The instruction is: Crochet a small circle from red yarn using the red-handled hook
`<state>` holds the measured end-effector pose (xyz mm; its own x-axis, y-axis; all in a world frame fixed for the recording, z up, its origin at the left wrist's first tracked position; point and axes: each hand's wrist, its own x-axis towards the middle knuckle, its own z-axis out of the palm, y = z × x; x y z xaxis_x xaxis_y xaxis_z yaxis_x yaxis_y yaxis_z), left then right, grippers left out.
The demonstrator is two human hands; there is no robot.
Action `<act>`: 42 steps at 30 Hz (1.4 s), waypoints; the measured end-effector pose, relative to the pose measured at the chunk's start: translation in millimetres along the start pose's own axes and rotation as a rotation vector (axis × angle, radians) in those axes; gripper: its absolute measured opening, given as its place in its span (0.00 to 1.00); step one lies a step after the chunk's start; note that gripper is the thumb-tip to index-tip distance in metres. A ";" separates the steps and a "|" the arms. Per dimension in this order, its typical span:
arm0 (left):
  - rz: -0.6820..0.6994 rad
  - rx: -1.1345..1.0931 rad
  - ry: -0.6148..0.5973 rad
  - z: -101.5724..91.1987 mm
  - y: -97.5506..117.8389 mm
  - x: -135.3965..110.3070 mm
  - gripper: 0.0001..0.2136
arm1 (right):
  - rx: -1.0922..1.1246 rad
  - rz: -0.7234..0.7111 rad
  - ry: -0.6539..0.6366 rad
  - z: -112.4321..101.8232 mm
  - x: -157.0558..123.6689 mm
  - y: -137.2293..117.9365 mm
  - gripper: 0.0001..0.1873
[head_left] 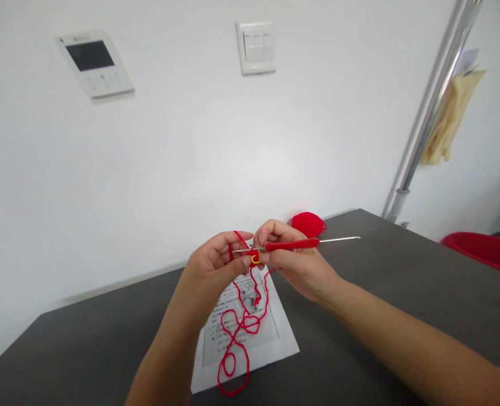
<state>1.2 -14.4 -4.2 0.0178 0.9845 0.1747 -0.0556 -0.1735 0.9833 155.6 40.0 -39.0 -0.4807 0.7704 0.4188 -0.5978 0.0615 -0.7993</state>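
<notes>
Up at ten o'clock from my hands, a white wall panel (93, 63) with a dark screen hangs on the wall. At twelve o'clock there is a white light switch (256, 48).

My left hand (216, 262) is held up over the dark table (402, 293). Its fingers are curled in. The thumb and first finger pinch the red yarn (241, 327) tight, right by a little yellow ring (256, 259). One strand goes up over the fingers. From the pinch, the yarn hangs down to six o'clock and lies in loose loops on a printed paper (275, 344), which is flat on the table under my hands.

My right hand (294, 262) is just beside the left one, with the fingertips almost touching. It is closed around the red handle of the crochet hook (296, 244). The hook lies sideways. Its thin metal front end points to nine o'clock and meets the yarn at the yellow ring. Its other metal end sticks out toward three o'clock.

Behind my right hand, at one o'clock, a red yarn ball (308, 224) sits on the table near the wall. Nothing is between my hands and the ball.

Farther right, at two o'clock, a shiny metal pole (436, 101) leans up, with a tan cloth thing (452, 115) hanging on it. At three o'clock, past the table edge, I see part of a red tub (486, 251).
</notes>
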 end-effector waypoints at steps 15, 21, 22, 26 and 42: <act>0.003 0.050 0.010 1.4 2.2 -1.4 0.13 | -0.017 0.001 -0.012 1.3 -0.2 -1.4 0.10; 0.005 0.049 0.010 0.7 1.4 -1.2 0.13 | -0.030 0.004 -0.014 0.6 0.1 -0.8 0.10; 0.006 0.051 0.008 0.6 1.3 -1.2 0.13 | -0.031 0.005 -0.013 0.5 0.2 -0.7 0.10; -0.002 0.058 0.013 1.0 2.5 -1.9 0.13 | -0.027 0.000 -0.018 0.2 0.3 -0.6 0.10; 0.000 0.049 0.020 2.6 3.4 -2.1 0.13 | -0.023 0.008 -0.026 -0.2 0.3 -1.0 0.10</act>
<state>3.6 -17.1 -1.1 -0.0018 0.9847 0.1740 -0.0071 -0.1740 0.9847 156.1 40.4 -38.2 -0.5021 0.7539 0.4237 -0.5794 0.0705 -0.8120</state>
